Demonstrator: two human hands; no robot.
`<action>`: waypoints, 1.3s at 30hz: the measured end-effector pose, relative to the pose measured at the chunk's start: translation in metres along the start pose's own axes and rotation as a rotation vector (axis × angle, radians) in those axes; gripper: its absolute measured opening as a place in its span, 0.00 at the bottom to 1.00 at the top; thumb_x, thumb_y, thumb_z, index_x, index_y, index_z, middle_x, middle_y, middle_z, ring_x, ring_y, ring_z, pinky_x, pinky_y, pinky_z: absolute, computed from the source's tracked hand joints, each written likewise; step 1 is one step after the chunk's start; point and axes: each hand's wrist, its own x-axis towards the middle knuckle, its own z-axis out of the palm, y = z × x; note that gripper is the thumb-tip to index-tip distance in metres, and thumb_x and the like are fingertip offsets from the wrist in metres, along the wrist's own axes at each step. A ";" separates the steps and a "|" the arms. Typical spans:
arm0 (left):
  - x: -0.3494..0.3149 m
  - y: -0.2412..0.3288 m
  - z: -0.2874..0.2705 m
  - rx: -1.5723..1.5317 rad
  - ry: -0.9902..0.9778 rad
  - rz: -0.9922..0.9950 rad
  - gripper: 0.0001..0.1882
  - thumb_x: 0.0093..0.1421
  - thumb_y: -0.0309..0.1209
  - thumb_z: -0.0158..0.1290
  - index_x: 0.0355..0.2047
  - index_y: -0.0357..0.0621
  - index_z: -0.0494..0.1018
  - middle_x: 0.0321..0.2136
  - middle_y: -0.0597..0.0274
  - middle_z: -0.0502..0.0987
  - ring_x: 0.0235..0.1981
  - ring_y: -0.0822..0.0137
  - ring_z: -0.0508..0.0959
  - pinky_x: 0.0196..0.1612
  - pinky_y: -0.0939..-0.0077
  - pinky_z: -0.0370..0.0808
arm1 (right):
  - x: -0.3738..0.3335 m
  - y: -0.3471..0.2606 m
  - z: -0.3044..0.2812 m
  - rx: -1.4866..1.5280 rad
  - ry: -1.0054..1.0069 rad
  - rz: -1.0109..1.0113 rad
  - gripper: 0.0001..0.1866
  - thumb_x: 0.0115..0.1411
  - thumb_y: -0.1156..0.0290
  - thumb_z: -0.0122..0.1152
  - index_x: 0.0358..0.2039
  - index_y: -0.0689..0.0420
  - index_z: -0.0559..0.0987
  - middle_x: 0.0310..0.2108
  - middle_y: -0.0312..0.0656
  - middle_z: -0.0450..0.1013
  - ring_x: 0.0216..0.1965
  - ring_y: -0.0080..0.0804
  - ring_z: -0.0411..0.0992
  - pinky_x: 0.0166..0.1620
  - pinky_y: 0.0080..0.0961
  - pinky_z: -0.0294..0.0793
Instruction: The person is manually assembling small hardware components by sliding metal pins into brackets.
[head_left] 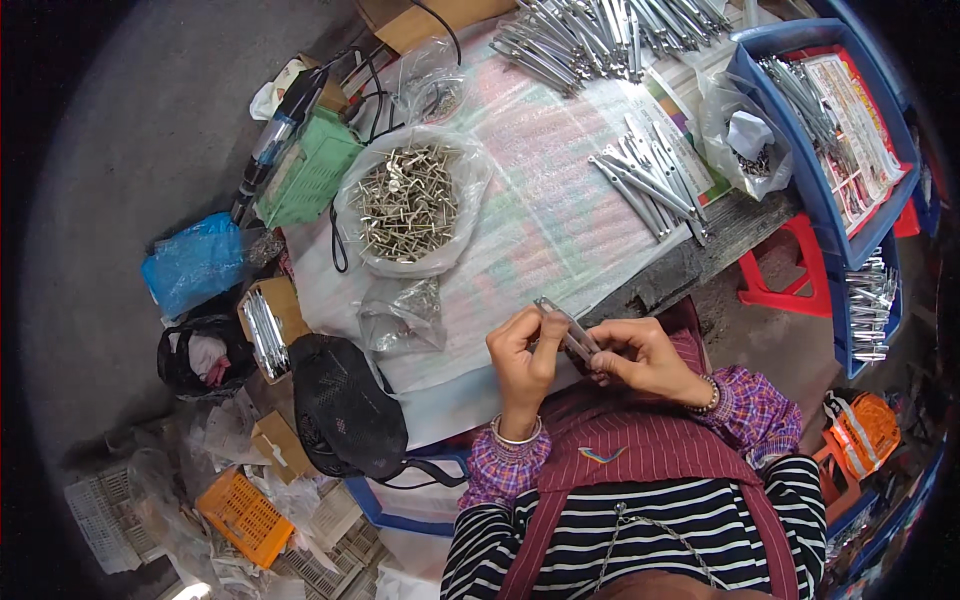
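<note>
Nearest: striped top (720, 510). Grip: left hand (525, 362) and right hand (650, 365), both pinching a slim metal piece (574, 336) between them. Step, apparently: fitting or checking; next move likely needs steady alignment. Ahead-left of grip: nail-like fasteners (408, 205), bagged; ahead-right: loose metal strips (652, 188).

Left hand (527, 362) upright, thumb and fingers pinched together at the far end. Left wrist (519, 428) nearer, below it. Right hand (655, 365) reaches in from the right, thumb pointing left, fingers curled. Right wrist (708, 395) angles toward the left. Hands close, facing.
</note>
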 end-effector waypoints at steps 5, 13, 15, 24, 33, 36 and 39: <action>0.007 0.016 0.005 -0.267 -0.020 0.054 0.09 0.51 0.21 0.58 0.31 0.32 0.70 0.26 0.67 0.70 0.27 0.78 0.71 0.31 0.86 0.70 | -0.001 0.002 -0.002 -0.035 -0.002 -0.018 0.11 0.54 0.80 0.56 0.38 0.66 0.75 0.24 0.37 0.72 0.23 0.18 0.70 0.26 0.15 0.72; 0.002 0.005 0.007 -0.177 -0.008 0.019 0.09 0.49 0.24 0.59 0.26 0.34 0.70 0.22 0.63 0.70 0.23 0.76 0.71 0.26 0.83 0.68 | -0.002 0.004 -0.001 -0.040 0.008 -0.020 0.11 0.53 0.80 0.56 0.38 0.66 0.75 0.27 0.37 0.72 0.23 0.18 0.70 0.26 0.15 0.72; 0.001 0.001 0.005 -0.129 0.001 0.025 0.08 0.50 0.25 0.59 0.25 0.35 0.70 0.20 0.63 0.69 0.21 0.76 0.70 0.25 0.83 0.67 | -0.001 0.003 -0.001 -0.043 0.003 -0.015 0.11 0.53 0.80 0.56 0.38 0.66 0.75 0.26 0.37 0.72 0.23 0.18 0.70 0.26 0.15 0.72; 0.006 0.007 0.011 -0.139 0.040 0.064 0.16 0.55 0.33 0.55 0.16 0.34 0.68 0.13 0.63 0.66 0.15 0.75 0.63 0.18 0.79 0.57 | -0.001 0.003 -0.002 -0.039 0.001 -0.027 0.11 0.53 0.80 0.56 0.38 0.67 0.75 0.24 0.36 0.71 0.23 0.17 0.70 0.25 0.14 0.70; 0.006 0.014 0.004 -0.122 -0.124 -0.126 0.10 0.54 0.27 0.56 0.21 0.32 0.70 0.19 0.68 0.65 0.20 0.79 0.64 0.23 0.85 0.61 | -0.003 0.003 -0.003 0.009 -0.003 0.014 0.11 0.53 0.81 0.56 0.38 0.66 0.75 0.24 0.37 0.72 0.23 0.17 0.70 0.26 0.14 0.71; 0.008 0.014 0.017 -0.121 0.111 0.123 0.16 0.57 0.32 0.53 0.17 0.33 0.68 0.15 0.70 0.64 0.18 0.80 0.63 0.20 0.85 0.57 | -0.003 0.002 -0.003 -0.022 0.001 0.008 0.11 0.53 0.81 0.56 0.39 0.67 0.74 0.25 0.37 0.73 0.23 0.18 0.71 0.26 0.14 0.71; 0.006 0.004 0.007 -0.056 0.037 0.120 0.17 0.57 0.33 0.54 0.16 0.33 0.68 0.14 0.66 0.66 0.16 0.78 0.63 0.18 0.82 0.56 | -0.003 0.004 -0.001 0.016 -0.023 0.003 0.12 0.54 0.81 0.55 0.40 0.67 0.74 0.25 0.37 0.73 0.23 0.18 0.71 0.26 0.14 0.72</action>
